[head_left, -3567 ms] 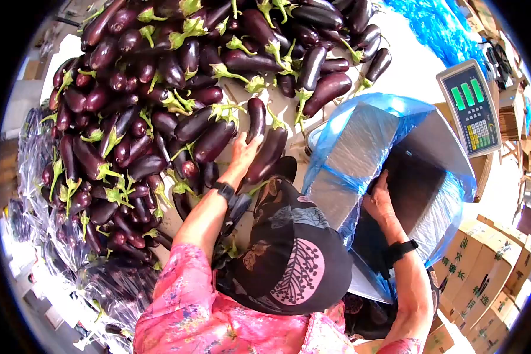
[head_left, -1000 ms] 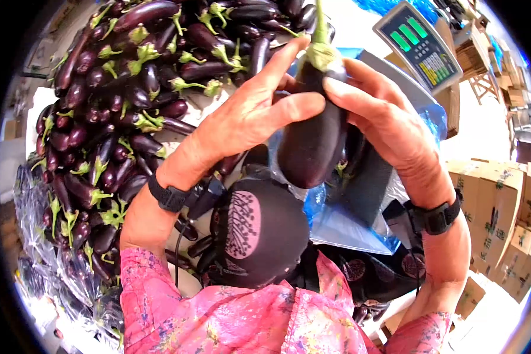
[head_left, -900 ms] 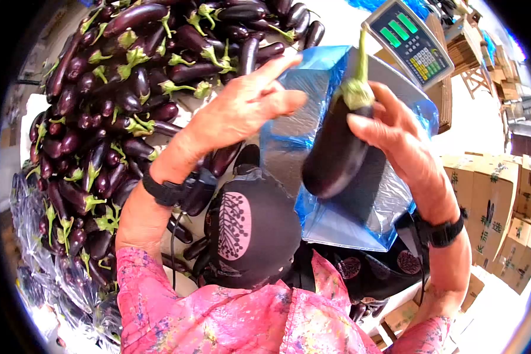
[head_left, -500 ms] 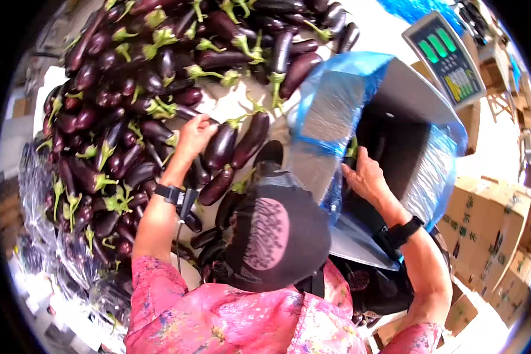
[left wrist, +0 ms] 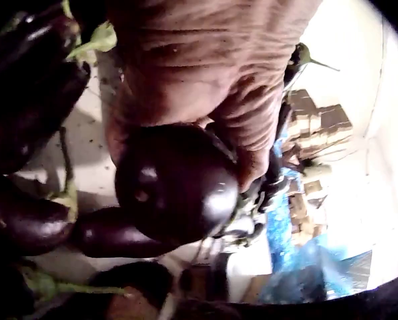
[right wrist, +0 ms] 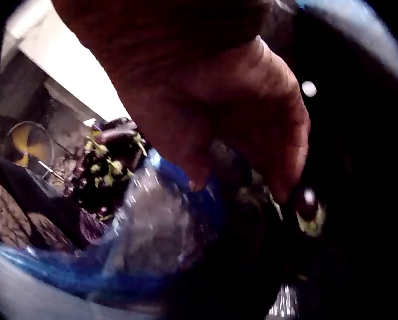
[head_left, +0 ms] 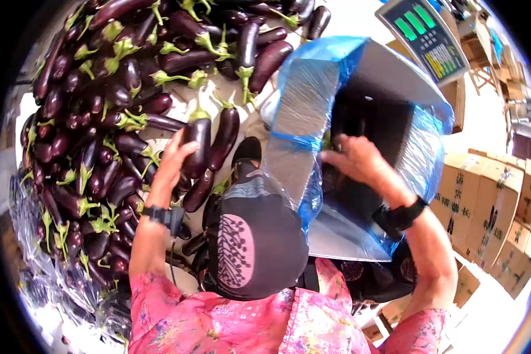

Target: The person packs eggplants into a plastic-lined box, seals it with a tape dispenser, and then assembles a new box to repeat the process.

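My left hand (head_left: 174, 159) grips a dark purple eggplant (head_left: 198, 141) at the near side of the pile, its green stem pointing away. In the left wrist view the rounded bottom end of that eggplant (left wrist: 175, 183) faces the camera, with thumb and fingers on either side of it. My right hand (head_left: 363, 162) is inside the carton (head_left: 395, 65) lined with blue plastic film (head_left: 304, 112), thumb and fingers apart. Just under it the right wrist view shows the shiny end of an eggplant (right wrist: 307, 205) in the dark carton. Most of the carton's inside is in shadow.
A large heap of eggplants (head_left: 106, 112) covers the left of the white surface. A scale display (head_left: 425, 38) stands beyond the carton. Stacked cardboard boxes (head_left: 478, 200) are at the right. Someone's head in a dark patterned cap (head_left: 265, 236) is between the arms.
About a second ago both hands were at one eggplant above the carton. My right hand then lowered it inside and has let go. My left hand went back to the heap and took another eggplant.
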{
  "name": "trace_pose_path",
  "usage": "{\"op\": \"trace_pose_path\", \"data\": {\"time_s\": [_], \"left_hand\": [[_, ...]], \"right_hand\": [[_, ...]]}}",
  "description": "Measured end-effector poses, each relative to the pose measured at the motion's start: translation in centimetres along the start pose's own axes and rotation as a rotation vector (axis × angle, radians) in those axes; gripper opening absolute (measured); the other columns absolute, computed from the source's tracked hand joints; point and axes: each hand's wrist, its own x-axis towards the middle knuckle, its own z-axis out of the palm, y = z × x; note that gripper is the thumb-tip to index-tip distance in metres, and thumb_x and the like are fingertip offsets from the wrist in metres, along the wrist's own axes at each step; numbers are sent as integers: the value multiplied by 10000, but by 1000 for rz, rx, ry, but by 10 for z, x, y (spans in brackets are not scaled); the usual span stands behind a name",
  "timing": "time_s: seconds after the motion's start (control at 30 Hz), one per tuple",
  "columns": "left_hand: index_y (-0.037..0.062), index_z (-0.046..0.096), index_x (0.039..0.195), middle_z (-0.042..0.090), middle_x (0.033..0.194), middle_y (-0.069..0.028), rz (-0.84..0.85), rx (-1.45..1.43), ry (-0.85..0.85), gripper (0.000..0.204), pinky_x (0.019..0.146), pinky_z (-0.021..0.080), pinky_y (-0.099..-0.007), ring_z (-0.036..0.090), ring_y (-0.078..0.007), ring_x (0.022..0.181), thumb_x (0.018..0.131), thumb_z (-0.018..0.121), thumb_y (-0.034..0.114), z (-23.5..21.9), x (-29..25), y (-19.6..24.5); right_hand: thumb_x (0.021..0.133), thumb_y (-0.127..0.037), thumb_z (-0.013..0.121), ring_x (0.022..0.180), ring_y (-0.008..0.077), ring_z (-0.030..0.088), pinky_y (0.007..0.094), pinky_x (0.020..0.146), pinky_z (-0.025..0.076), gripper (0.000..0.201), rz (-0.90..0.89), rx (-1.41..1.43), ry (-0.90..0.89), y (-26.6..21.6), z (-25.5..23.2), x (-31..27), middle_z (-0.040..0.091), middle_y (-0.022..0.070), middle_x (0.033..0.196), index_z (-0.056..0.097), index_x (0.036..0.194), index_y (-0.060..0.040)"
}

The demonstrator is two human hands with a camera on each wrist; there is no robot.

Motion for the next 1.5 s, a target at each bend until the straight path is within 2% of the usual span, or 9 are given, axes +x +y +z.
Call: {"op": "trace_pose_path", "data": {"time_s": [0.1, 0.2, 0.37, 0.47, 0.53, 0.67, 1.0, 1.23, 1.5], "left_hand": [[7, 335, 1518, 527, 1398, -128, 46, -267, -151, 723, 1046, 454, -340, 566, -208, 1226, 922, 627, 294, 30, -25, 95], [2, 261, 1549, 442, 1484, -142, 290, -267, -331, 784, 1115, 386, -346, 487, -213, 1323, 946, 603, 366, 81, -28, 170], [-16, 129, 1569, 420, 1483, -197, 699, 69, -759, 1003, 1130, 352, -353, 440, -246, 1361, 899, 716, 445, 174, -15, 220], [54, 335, 1537, 641, 1265, -164, 402, 415, -1023, 715, 1037, 456, -372, 600, -246, 1195, 953, 663, 302, 171, -16, 240], [44, 471, 1455, 696, 1139, -140, 464, 427, -995, 548, 946, 514, -333, 662, -215, 1052, 957, 629, 210, 166, -4, 221], [64, 491, 1441, 683, 1153, -116, 208, 166, -817, 530, 903, 529, -329, 665, -179, 1021, 966, 610, 266, 143, 2, 190], [-11, 481, 1414, 661, 1112, -115, -217, 133, -395, 620, 839, 520, -274, 650, -162, 964, 953, 621, 380, 62, -12, 38], [-59, 511, 1344, 639, 906, -15, -206, 274, -337, 501, 713, 479, -260, 584, -98, 803, 951, 619, 233, 44, -44, -10], [-39, 506, 1346, 640, 949, -51, -251, 39, -212, 498, 711, 466, -242, 568, -93, 798, 956, 617, 251, 31, -59, -47]], "right_hand": [[889, -455, 728, 900, 313, 727, 370, 766, 579, 585, -281, 516, 213, -12, -64, -22, 720, 247, 971, 630, 1157, 56], [874, -391, 762, 1223, 237, 593, 354, 1016, 473, 734, -398, 896, 200, -56, -107, -45, 632, 219, 1264, 459, 1394, 30], [919, -328, 707, 1173, 186, 577, 307, 1035, 422, 617, -411, 1172, 190, -77, -137, -77, 617, 93, 1229, 479, 1416, -44], [852, -380, 770, 1108, 176, 612, 307, 961, 477, 704, -197, 1061, 312, -34, -119, -93, 640, 122, 1204, 490, 1384, -14], [825, -421, 786, 1137, 213, 610, 326, 986, 469, 866, 54, 912, 214, -5, -93, -97, 634, 164, 1232, 390, 1474, -7], [791, -490, 771, 1139, 431, 626, 431, 986, 487, 977, 241, 498, 144, 15, -32, -80, 634, 327, 1180, 310, 1477, 32], [804, -454, 772, 896, 462, 681, 495, 809, 543, 812, 192, -214, -7, 10, 10, -30, 696, 278, 888, 428, 1267, 118], [786, -425, 797, 939, 473, 658, 510, 850, 524, 735, -51, -145, 197, 36, 22, -28, 665, 314, 955, 486, 1216, 84], [754, -434, 819, 1105, 432, 631, 457, 921, 519, 696, 81, 104, -142, 49, 5, 8, 671, 284, 1119, 570, 1206, 33]]}}
